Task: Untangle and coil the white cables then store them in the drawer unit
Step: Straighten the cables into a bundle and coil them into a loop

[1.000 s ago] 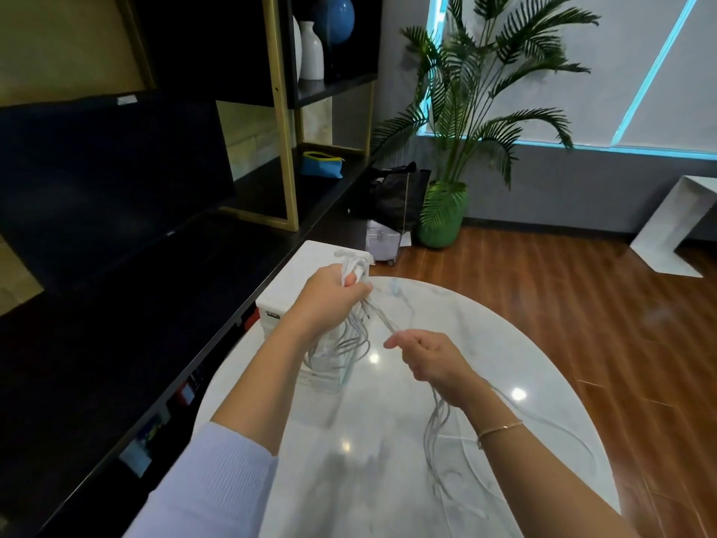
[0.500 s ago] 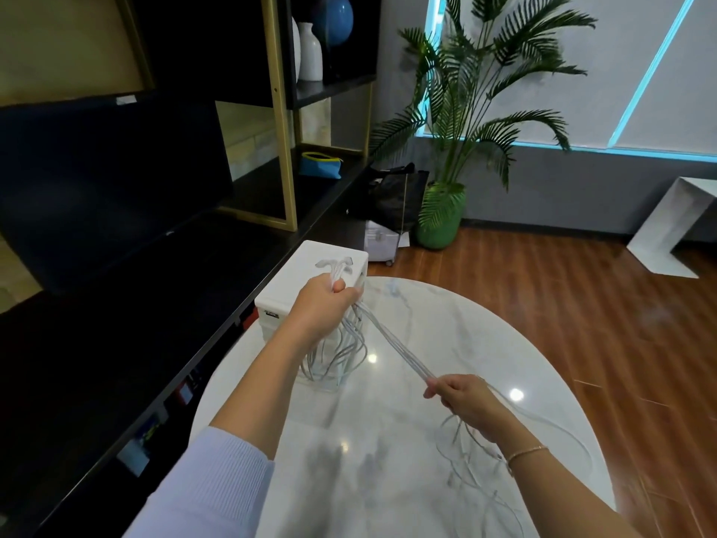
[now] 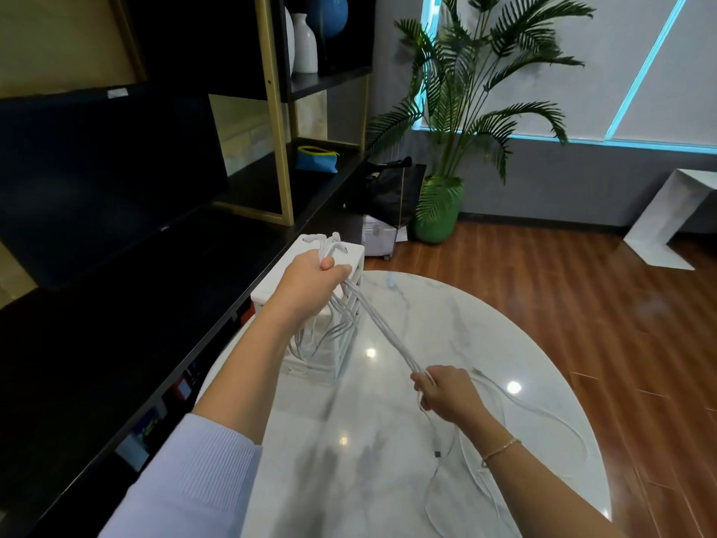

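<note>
White cables (image 3: 382, 332) taut between both hands' curled fingers (image 3: 333, 270), loose ends seemingly on the table (image 3: 446, 316).

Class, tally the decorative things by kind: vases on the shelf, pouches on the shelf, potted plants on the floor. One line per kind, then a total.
Vases: 3 (white, white, blue)
Pouches: 1
Potted plants: 1
Total: 5

The drawer unit (image 3: 310, 266) sits on the table's (image 3: 388, 479) far left edge. The plant (image 3: 438, 211) stands far behind.
</note>
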`<state>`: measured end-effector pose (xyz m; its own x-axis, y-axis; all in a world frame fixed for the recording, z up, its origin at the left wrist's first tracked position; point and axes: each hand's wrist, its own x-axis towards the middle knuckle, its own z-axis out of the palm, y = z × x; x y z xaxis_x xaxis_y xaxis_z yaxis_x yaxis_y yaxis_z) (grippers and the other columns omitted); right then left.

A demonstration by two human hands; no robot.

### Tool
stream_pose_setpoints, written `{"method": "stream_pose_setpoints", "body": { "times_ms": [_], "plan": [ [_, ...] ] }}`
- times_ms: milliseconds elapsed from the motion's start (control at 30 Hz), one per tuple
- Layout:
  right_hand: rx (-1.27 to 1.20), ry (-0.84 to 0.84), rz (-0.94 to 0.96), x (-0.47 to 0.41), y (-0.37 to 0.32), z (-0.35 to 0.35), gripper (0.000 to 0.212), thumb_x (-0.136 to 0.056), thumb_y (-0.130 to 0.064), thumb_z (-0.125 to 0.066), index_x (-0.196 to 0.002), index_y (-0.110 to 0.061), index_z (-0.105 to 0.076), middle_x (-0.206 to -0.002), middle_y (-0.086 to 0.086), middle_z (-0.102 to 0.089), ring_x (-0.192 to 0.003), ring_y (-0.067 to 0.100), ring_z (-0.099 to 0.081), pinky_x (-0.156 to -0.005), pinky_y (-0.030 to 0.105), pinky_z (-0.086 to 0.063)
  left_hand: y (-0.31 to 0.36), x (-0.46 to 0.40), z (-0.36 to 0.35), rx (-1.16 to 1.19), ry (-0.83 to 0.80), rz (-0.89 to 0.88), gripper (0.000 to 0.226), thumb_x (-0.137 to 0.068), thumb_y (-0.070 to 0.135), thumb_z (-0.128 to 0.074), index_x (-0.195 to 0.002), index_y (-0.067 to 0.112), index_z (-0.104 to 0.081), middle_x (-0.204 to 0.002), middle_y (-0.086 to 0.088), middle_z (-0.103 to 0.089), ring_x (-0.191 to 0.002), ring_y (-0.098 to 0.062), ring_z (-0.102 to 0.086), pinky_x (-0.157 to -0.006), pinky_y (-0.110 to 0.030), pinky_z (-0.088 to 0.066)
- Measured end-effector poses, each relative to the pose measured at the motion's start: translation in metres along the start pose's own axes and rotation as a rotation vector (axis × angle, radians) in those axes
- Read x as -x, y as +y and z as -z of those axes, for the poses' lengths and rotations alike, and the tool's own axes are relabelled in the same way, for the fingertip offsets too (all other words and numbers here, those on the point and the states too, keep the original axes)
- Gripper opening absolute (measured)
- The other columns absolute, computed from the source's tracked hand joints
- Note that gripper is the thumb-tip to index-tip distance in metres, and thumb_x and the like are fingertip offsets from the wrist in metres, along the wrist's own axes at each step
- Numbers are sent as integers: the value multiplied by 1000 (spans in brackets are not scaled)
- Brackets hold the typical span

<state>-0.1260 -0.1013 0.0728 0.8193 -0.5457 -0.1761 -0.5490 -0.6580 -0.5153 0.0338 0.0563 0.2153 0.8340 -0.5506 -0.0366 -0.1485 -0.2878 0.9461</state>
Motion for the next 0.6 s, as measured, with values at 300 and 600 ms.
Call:
{"method": "stream_pose_setpoints", "body": {
  "times_ms": [300,600],
  "plan": [
    [-190,-215,27,5,16,-10,31,-92,-3,-45,-98,-19,-70,-102,-5,-68,-96,5,-60,-85,16,-44,0,1,4,-38,-24,-15,41,-88,19,-57,-63,21,-25,-61,2,-28,-47,-12,-22,-50,-29,-23],
    [-175,-343,-122,3,39,-7,29,-86,2,-54,-75,-18,-72,-77,-4,-70,-76,9,-67,-76,15,-53,-9,7,-13,-48,-146,29,39,-90,34,-58,-65,21,-30,-60,3,-31,-45,-9,-23,-46,-25,-23]
  ]
}}
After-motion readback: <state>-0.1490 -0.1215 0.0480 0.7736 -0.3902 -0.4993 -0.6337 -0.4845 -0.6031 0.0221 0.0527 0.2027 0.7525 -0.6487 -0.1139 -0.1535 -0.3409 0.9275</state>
